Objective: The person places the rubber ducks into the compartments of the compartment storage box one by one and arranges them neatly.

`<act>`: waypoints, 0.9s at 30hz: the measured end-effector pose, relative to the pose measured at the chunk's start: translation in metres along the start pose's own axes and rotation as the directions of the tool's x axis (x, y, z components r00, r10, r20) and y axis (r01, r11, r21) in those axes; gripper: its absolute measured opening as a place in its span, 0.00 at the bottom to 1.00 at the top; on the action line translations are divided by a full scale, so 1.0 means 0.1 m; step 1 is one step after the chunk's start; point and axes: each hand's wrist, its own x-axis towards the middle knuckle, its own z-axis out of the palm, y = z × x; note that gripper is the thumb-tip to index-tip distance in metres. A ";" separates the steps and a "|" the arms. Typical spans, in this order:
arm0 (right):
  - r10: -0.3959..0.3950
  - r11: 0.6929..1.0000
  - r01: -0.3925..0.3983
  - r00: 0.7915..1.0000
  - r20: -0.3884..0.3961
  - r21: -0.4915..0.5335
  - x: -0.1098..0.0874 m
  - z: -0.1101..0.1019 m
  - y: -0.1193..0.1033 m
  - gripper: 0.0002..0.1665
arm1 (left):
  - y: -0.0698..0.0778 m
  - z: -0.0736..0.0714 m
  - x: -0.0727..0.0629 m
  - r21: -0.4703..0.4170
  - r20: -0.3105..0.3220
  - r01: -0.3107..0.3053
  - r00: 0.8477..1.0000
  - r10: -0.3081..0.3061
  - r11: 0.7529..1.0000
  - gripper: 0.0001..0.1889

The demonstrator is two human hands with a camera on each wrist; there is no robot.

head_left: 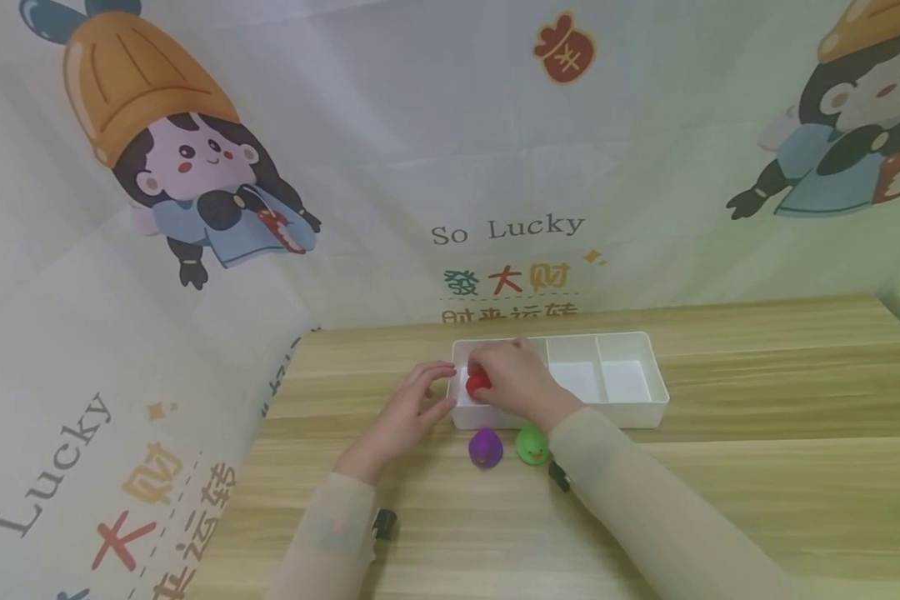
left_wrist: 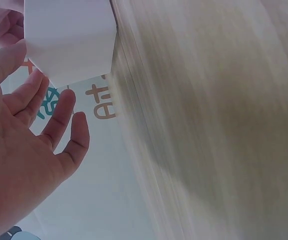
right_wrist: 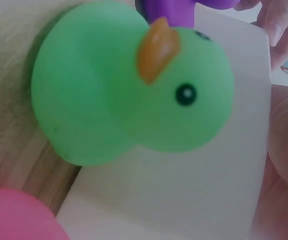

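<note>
A white box (head_left: pixel 562 414) with several compartments stands on the table. My right hand (head_left: pixel 513 375) reaches into its left compartment and pinches a red rounded toy (head_left: pixel 477 384), mostly covered by the fingers. Around the box's left end is my left hand (head_left: pixel 412 408), its fingers spread and fingertips at the rim. In the left wrist view, those fingers (left_wrist: pixel 61 117) lie beside the white wall. A purple rubber duck (head_left: pixel 485 448) and a green rubber duck (head_left: pixel 532 445) sit in front of the box; the right wrist view shows the green one up close.
Part of a pink rounded thing (right_wrist: pixel 19 217) shows at the lower left of the right wrist view. The wooden table (head_left: pixel 757 500) ends at a printed cloth (head_left: pixel 390 167) behind and to the left. Right compartments (head_left: pixel 624 379) show bare floors.
</note>
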 end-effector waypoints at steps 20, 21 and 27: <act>0.075 0.997 -0.073 0.994 0.081 -0.024 0.07 0.03 -0.02 0.15 | 0.00 0.02 0.00 -0.008 0.013 0.013 1.000 -0.013 1.000 0.22; 0.074 0.997 -0.072 0.994 0.082 -0.028 0.07 0.03 -0.02 0.15 | 0.00 0.02 0.00 -0.011 0.013 0.012 1.000 -0.012 1.000 0.22; 0.039 0.998 -0.041 0.998 0.052 0.040 0.07 0.05 0.02 0.17 | -0.01 0.02 -0.01 -0.015 -0.002 0.008 1.000 -0.008 1.000 0.22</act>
